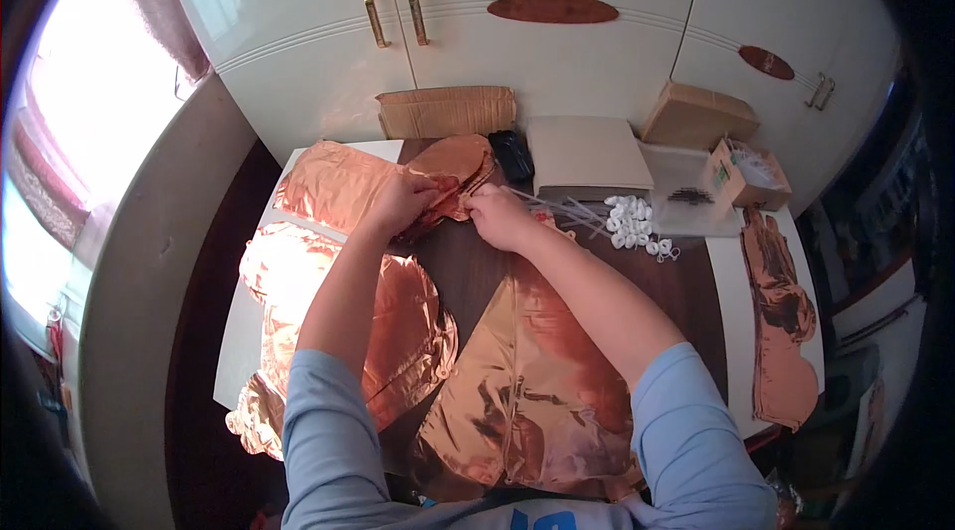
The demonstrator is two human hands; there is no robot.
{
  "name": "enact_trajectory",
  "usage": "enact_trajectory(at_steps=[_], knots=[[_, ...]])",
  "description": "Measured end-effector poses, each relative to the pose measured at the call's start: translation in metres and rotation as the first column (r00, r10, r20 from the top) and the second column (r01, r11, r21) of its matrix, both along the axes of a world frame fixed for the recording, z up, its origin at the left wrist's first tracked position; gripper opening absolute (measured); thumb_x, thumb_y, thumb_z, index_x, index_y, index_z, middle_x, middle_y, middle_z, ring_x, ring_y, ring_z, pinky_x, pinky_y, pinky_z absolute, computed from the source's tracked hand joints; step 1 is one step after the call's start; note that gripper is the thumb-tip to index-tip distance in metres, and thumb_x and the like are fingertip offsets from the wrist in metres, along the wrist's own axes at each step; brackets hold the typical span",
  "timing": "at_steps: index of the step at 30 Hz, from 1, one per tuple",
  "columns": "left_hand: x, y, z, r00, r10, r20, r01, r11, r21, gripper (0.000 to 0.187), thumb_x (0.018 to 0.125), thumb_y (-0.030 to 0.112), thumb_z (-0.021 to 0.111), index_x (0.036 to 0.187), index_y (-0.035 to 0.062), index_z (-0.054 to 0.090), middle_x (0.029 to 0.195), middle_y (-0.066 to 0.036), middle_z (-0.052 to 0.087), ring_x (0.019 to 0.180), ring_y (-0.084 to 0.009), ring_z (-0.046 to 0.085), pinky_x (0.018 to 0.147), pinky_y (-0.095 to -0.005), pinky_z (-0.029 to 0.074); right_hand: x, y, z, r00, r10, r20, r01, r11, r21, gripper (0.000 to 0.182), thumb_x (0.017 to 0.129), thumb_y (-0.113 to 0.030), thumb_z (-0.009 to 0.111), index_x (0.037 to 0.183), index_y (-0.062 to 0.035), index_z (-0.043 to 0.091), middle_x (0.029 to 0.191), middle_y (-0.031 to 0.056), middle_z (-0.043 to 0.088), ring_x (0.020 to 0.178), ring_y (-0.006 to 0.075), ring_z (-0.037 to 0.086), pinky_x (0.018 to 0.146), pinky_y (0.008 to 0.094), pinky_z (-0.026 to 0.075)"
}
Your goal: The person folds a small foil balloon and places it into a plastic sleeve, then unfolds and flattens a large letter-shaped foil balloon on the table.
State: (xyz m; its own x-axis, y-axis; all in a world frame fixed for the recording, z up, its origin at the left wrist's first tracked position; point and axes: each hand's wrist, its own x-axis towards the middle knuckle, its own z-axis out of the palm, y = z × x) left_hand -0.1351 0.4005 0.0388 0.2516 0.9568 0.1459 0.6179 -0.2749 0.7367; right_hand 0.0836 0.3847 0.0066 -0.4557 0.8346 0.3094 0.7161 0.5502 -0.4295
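At the back of the table, both of my hands are on a copper-coloured foil balloon (pixel 453 157) that is flat and crumpled. My left hand (pixel 403 202) closes its fingers on the foil's left part. Just to its right, my right hand (pixel 497 217) pinches the foil edge, with the fingertips partly hidden. Another flat foil balloon (pixel 333 182) lies beside my left hand. Below my left forearm spreads a shiny, wrinkled foil balloon (pixel 403 331). A large foil balloon (pixel 537 381) lies between my arms, reaching to the near edge.
Thin clear straws (pixel 567 207) and several small white ribbon coils (pixel 629 222) lie right of my right hand. Behind them are a grey-brown box (pixel 587 152), a black tray (pixel 511 157) and an open carton (pixel 751 177). A folded foil strip (pixel 781 331) lies along the right edge.
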Motion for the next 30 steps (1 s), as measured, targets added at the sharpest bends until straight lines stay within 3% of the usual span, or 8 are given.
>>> enact_trajectory(at_steps=[7, 9, 12, 15, 20, 26, 29, 30], knots=[[0.019, -0.005, -0.017, 0.921, 0.321, -0.221, -0.233, 0.908, 0.348, 0.032, 0.083, 0.028, 0.071, 0.097, -0.0009, 0.069, 0.084, -0.026, 0.069, 0.085, -0.0425, 0.068, 0.074, -0.0494, 0.054, -0.015, -0.006, -0.001, 0.991, 0.044, 0.127, -0.076, 0.964, 0.255, 0.020, 0.087, -0.015, 0.060, 0.102, -0.0070, 0.070, 0.113, 0.0136, 0.064, 0.109, 0.0332, 0.059, 0.093, 0.0459, 0.047], [0.020, -0.003, -0.019, 0.882, 0.395, -0.256, -0.264, 0.866, 0.424, 0.034, 0.084, 0.029, 0.069, 0.098, -0.0022, 0.068, 0.087, -0.027, 0.069, 0.087, -0.0438, 0.068, 0.076, -0.0507, 0.054, -0.019, -0.002, -0.006, 0.993, 0.070, 0.100, -0.088, 0.977, 0.194, 0.021, 0.087, -0.017, 0.060, 0.103, -0.0068, 0.068, 0.113, 0.0133, 0.064, 0.111, 0.0324, 0.060, 0.093, 0.0465, 0.047], [-0.004, 0.013, -0.006, 0.899, 0.340, -0.277, -0.287, 0.934, 0.213, 0.035, 0.086, 0.030, 0.067, 0.098, -0.0028, 0.069, 0.092, -0.027, 0.069, 0.087, -0.0444, 0.067, 0.077, -0.0508, 0.054, -0.021, -0.002, -0.003, 0.991, 0.063, 0.122, -0.073, 0.994, 0.084, 0.025, 0.088, -0.018, 0.058, 0.108, -0.0062, 0.066, 0.114, 0.0132, 0.064, 0.114, 0.0316, 0.060, 0.095, 0.0469, 0.046], [-0.016, -0.012, 0.073, 0.867, 0.471, -0.163, -0.416, 0.864, 0.285, 0.032, 0.088, 0.029, 0.065, 0.101, 0.0006, 0.070, 0.095, -0.029, 0.068, 0.093, -0.0438, 0.067, 0.080, -0.0507, 0.052, -0.019, -0.006, -0.001, 0.985, 0.052, 0.163, -0.059, 0.997, 0.040, 0.026, 0.089, -0.017, 0.057, 0.112, -0.0072, 0.064, 0.116, 0.0129, 0.064, 0.116, 0.0313, 0.059, 0.098, 0.0468, 0.046], [-0.123, 0.003, 0.162, 0.545, 0.832, -0.103, -0.526, 0.434, 0.732, 0.024, 0.092, 0.027, 0.059, 0.110, 0.0171, 0.071, 0.102, -0.016, 0.072, 0.096, -0.0365, 0.069, 0.081, -0.0477, 0.054, -0.022, -0.004, 0.000, 0.992, 0.061, 0.109, -0.058, 0.998, -0.034, 0.030, 0.090, -0.020, 0.058, 0.117, -0.0080, 0.064, 0.127, 0.0145, 0.062, 0.121, 0.0324, 0.058, 0.100, 0.0452, 0.047], [-0.131, -0.045, 0.241, 0.662, 0.746, 0.076, -0.429, 0.294, 0.854, 0.021, 0.092, 0.020, 0.059, 0.109, 0.0122, 0.069, 0.103, -0.015, 0.071, 0.098, -0.0355, 0.068, 0.082, -0.0453, 0.052, -0.027, 0.000, 0.022, 0.995, -0.025, 0.094, 0.051, 0.955, -0.291, 0.044, 0.090, -0.023, 0.058, 0.131, -0.0065, 0.058, 0.132, 0.0173, 0.060, 0.121, 0.0394, 0.058, 0.104, 0.0466, 0.045], [-0.111, -0.067, 0.248, 0.711, 0.693, 0.117, -0.399, 0.262, 0.879, 0.020, 0.092, 0.014, 0.059, 0.108, 0.0106, 0.069, 0.103, -0.015, 0.071, 0.095, -0.0359, 0.068, 0.082, -0.0450, 0.053, -0.036, 0.018, -0.011, 0.933, -0.291, -0.213, 0.253, 0.949, -0.189, 0.044, 0.090, -0.024, 0.057, 0.130, -0.0039, 0.057, 0.130, 0.0207, 0.060, 0.121, 0.0390, 0.058, 0.104, 0.0484, 0.044], [-0.104, -0.074, 0.247, 0.734, 0.673, 0.095, -0.383, 0.294, 0.876, 0.020, 0.091, 0.014, 0.060, 0.108, 0.0106, 0.069, 0.103, -0.015, 0.071, 0.094, -0.0360, 0.068, 0.081, -0.0448, 0.053, -0.036, 0.019, -0.007, 0.934, -0.321, -0.155, 0.287, 0.935, -0.211, 0.046, 0.091, -0.025, 0.057, 0.131, -0.0033, 0.055, 0.130, 0.0221, 0.060, 0.121, 0.0385, 0.058, 0.104, 0.0477, 0.045]])
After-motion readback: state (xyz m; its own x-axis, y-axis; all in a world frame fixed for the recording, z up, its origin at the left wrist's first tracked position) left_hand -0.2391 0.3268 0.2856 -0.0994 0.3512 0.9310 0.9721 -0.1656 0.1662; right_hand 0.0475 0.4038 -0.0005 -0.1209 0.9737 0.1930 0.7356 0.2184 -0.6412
